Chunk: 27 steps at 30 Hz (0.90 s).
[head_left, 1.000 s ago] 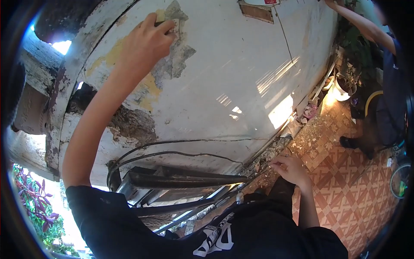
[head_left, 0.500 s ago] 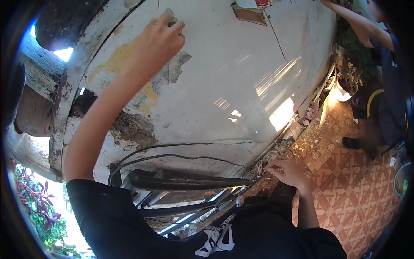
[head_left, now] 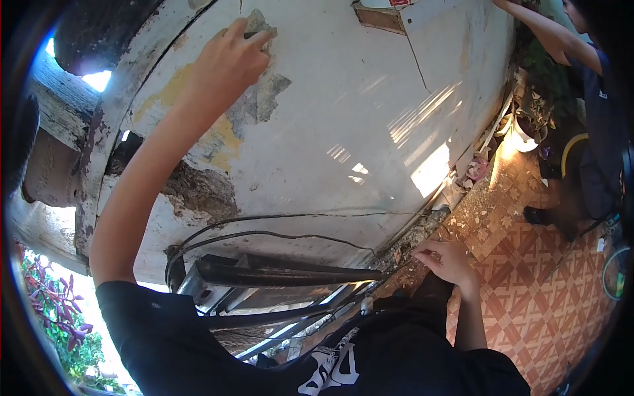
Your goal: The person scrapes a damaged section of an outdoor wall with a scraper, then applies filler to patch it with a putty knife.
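My left hand [head_left: 231, 63] is raised against a white wall [head_left: 330, 99] with peeling paint. Its fingers are bent round something small and dark that I cannot make out, beside a bare grey patch [head_left: 267, 99] where the paint is gone. Yellow paint [head_left: 175, 89] shows behind the forearm. Lower down, my right hand [head_left: 449, 261] hovers in front of my body near the foot of the wall. Its fingers are curled, thumb close to forefinger, and no object shows in them.
Dark metal bars [head_left: 290, 272] and black cables [head_left: 284, 236] run along the wall below my left arm. A wooden-edged box [head_left: 380, 18] sticks out above. Debris lies on the patterned tile floor [head_left: 522, 290]. Another person [head_left: 598, 132] reaches toward the wall at right, near a plant pot [head_left: 525, 138].
My left hand has shifted slightly left along the wall, uncovering more of the grey patch. My right hand has moved a little to the right, fingers still curled.
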{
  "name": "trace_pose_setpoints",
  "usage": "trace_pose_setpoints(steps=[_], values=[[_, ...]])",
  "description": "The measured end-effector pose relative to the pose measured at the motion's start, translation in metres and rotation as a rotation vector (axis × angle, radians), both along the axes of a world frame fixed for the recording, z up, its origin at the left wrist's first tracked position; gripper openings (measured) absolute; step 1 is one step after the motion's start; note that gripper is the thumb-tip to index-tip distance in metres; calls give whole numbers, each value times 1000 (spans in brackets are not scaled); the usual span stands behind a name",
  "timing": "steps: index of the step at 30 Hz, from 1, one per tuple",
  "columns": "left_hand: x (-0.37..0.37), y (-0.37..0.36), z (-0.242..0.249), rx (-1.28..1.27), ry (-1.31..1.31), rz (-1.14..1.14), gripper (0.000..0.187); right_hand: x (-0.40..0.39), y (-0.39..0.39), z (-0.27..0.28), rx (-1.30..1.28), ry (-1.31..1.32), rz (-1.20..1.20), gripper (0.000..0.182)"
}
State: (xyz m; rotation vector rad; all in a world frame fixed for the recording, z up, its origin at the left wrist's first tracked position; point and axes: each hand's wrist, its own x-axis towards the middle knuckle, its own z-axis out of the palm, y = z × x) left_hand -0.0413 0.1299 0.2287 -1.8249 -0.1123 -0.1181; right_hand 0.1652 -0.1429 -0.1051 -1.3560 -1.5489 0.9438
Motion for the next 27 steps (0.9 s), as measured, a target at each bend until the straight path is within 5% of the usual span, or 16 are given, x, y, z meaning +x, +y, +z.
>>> trace_pose_setpoints(steps=[9, 16, 19, 22, 27], values=[[9, -5, -7, -5, 13, 125, 11, 0, 0, -8, 16, -37, 58, 15], [3, 0, -7, -28, -4, -19, 8, 4, -17, -8, -105, 19, 64, 15], [1, -6, -11, 74, 15, 88, 6, -2, -18, -1, -82, -25, 81, 15], [-5, -3, -6, -16, -48, -37, 6, -3, -25, -2, 74, 8, 34, 13], [1, 5, -12, -93, -79, -13, 5, 0, -39, -20, -83, 48, 82, 12]])
